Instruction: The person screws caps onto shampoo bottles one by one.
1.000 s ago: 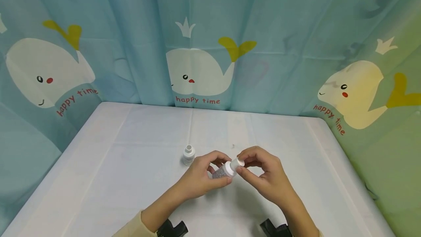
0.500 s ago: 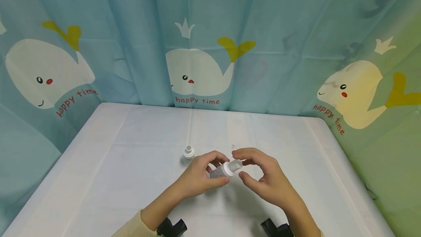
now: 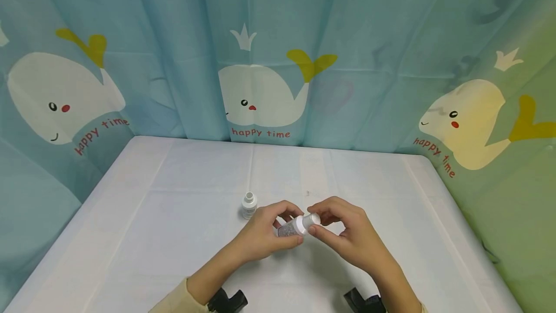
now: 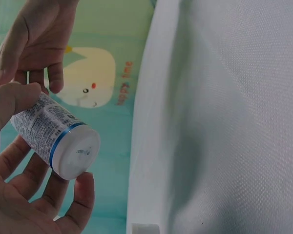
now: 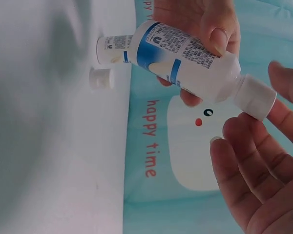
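Observation:
My left hand (image 3: pixel 271 231) grips a small white plastic bottle (image 3: pixel 290 228) by its printed body, holding it tilted above the table. Its blue band and flat base show in the left wrist view. The bottle's white screw cap (image 5: pixel 256 97) points toward my right hand (image 3: pixel 343 223), whose thumb and fingertips are at the cap's sides. A second white bottle (image 3: pixel 249 206) stands uncapped on the table, just beyond my left hand. Beside that bottle, in the right wrist view, a loose white cap (image 5: pixel 101 78) sits on the table.
A white cloth covers the table (image 3: pixel 173 235). Behind it hangs a blue-green curtain (image 3: pixel 269 23) printed with whales. Black wrist mounts (image 3: pixel 228 302) show at the near edge below both forearms. A tiny mark (image 3: pixel 307 193) lies on the cloth beyond my hands.
My right hand's fingers opened away from the cap half a second ago and have closed back around it. The held bottle shifted slightly left; the standing bottle stayed put.

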A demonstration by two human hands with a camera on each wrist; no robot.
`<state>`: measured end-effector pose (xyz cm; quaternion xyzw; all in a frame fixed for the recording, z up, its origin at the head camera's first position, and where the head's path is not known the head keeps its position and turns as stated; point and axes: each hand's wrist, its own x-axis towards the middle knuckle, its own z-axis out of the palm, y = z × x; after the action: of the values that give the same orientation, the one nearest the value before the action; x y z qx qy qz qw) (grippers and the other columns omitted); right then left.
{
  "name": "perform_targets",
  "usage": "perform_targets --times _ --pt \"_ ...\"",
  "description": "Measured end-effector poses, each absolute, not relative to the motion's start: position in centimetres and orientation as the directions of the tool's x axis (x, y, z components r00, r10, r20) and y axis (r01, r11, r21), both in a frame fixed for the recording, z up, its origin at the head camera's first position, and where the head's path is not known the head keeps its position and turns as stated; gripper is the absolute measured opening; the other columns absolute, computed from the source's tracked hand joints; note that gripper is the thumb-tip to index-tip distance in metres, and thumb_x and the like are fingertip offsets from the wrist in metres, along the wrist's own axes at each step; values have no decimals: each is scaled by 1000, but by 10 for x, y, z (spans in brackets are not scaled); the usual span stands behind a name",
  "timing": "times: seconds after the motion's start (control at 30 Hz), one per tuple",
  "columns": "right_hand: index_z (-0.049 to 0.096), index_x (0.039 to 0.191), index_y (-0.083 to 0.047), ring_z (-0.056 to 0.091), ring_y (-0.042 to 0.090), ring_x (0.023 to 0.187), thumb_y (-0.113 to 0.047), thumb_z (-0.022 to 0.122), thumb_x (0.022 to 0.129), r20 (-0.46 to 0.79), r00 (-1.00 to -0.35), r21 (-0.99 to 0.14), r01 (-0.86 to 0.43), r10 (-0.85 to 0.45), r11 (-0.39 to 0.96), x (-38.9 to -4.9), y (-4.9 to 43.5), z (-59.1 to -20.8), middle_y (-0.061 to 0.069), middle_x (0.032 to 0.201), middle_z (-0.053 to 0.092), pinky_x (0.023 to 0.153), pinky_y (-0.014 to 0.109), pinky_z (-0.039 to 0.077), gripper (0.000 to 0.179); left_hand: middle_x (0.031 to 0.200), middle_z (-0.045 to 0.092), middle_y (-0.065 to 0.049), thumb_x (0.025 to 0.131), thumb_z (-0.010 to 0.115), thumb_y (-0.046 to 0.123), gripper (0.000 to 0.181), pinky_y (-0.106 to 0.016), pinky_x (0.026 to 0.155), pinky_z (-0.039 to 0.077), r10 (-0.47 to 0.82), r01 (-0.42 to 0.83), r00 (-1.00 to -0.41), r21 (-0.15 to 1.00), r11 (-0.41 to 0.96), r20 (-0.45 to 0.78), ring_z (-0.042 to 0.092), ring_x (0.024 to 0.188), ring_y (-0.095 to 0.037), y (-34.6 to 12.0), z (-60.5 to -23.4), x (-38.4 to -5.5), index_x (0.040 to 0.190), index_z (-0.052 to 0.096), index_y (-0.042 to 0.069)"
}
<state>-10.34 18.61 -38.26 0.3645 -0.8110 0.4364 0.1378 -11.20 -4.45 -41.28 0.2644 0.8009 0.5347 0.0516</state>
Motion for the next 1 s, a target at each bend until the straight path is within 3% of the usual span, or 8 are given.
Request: perform_targets --times 0.13,0.33,0.6,0.83,1.0 --pt "67 114 -18 67 9 89 -10 81 83 538 -705 -600 -705 -462 378 -103 189 -381 -6 109 69 76 27 58 36 104 66 18 82 81 26 37 -27 76 53 472 363 -859 885 290 198 60 96 -7 -44 -413 -112 115 64 27" --pt "68 116 -16 66 14 103 3 77 79 595 -633 -543 -771 -495 332 -104 192 -377 -1 117 69 79 27 56 43 104 66 19 82 82 26 37 -27 75 53 472 365 -859 883 296 197 60 96 -7 -44 -414 -112 114 64 27" --pt "70 109 -15 67 12 93 7 76 79 612 -603 -532 -793 -512 298 -106 191 -380 -3 107 71 75 26 56 38 104 66 18 82 82 28 36 -28 74 54 475 374 -855 880 292 206 61 95 -7 -44 -414 -112 114 65 28" --pt "70 109 -16 66 6 82 -8 80 83 534 -694 -588 -715 -483 378 -104 190 -381 -6 102 70 73 24 57 29 103 66 19 82 82 27 36 -28 73 53 474 374 -856 880 294 205 60 94 -7 -44 -414 -112 114 65 28" --pt "69 113 -19 67 6 81 -15 82 83 501 -727 -595 -683 -469 424 -103 191 -380 -7 104 70 71 24 57 33 102 66 18 81 81 29 36 -26 73 53 475 384 -854 871 305 210 60 94 -6 -44 -415 -112 114 65 27"
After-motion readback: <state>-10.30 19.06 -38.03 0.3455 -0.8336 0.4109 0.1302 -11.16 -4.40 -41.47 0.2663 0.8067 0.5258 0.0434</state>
